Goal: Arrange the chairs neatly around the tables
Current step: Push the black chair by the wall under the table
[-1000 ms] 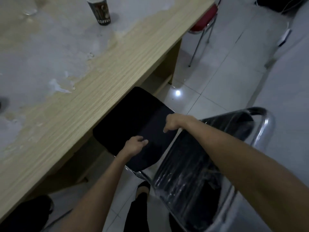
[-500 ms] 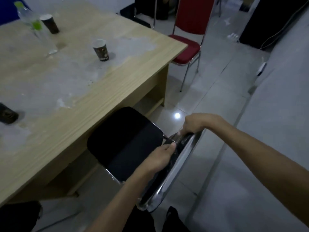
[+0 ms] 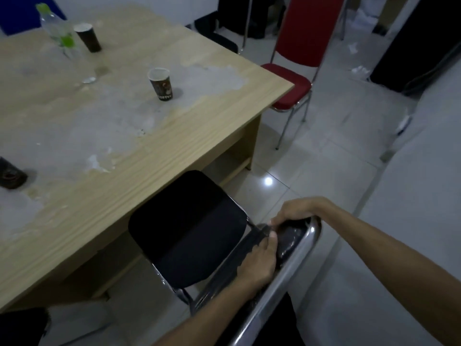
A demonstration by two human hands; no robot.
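A black chair [image 3: 189,228] with a chrome frame stands at the near long edge of the wooden table [image 3: 154,156], its seat partly tucked under the tabletop. My left hand [image 3: 257,263] grips the plastic-wrapped top of its backrest. My right hand [image 3: 296,211] holds the same backrest top a little farther along, by the chrome rail. A red chair [image 3: 291,83] stands at the table's right end, its seat close to the corner.
On the table are two upright paper coffee cups [image 3: 161,83], a clear water bottle [image 3: 59,36] and a dark cup lying at the left edge [image 3: 10,174]. Another black chair [image 3: 219,41] sits behind the far corner. Grey tiled floor [image 3: 336,158] stretches right; a grey wall runs along the right.
The view has lifted, showing more of the table and the red chair. Both hands shifted from the seat's back edge up onto the backrest top, and the backrest now looks upright.
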